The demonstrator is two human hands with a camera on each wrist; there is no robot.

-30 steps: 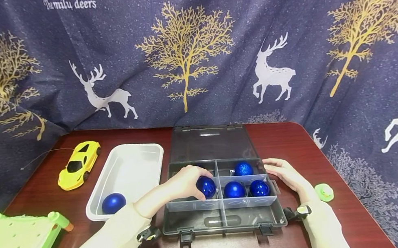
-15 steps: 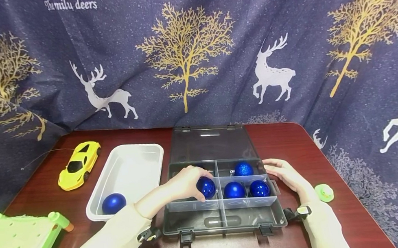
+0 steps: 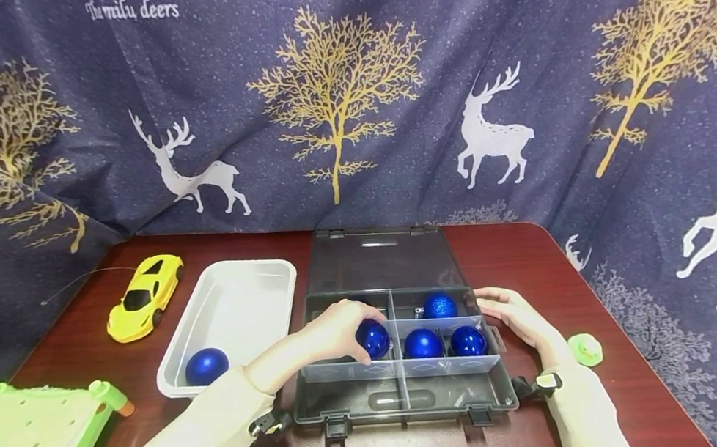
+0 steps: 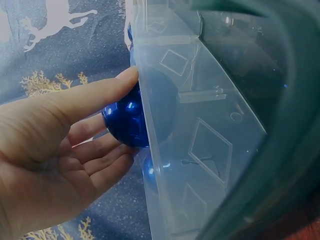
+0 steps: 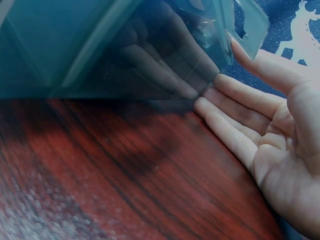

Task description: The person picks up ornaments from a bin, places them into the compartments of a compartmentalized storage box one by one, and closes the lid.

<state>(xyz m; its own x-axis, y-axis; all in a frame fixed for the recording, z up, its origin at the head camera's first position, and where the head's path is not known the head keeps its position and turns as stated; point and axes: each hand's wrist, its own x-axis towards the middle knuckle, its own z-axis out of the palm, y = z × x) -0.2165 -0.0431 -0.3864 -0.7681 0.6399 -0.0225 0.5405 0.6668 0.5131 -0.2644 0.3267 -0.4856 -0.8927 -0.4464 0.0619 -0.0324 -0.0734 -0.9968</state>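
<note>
Left grip is pinching a shiny blue ball, straight-fingered right grip prolly steadying that smoky plastic case.

Head view down over box, wrist views close

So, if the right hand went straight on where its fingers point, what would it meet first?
The right hand would first meet the side wall of the smoky plastic organizer case; its fingertips seem to touch it, though contact is hard to judge.
</note>
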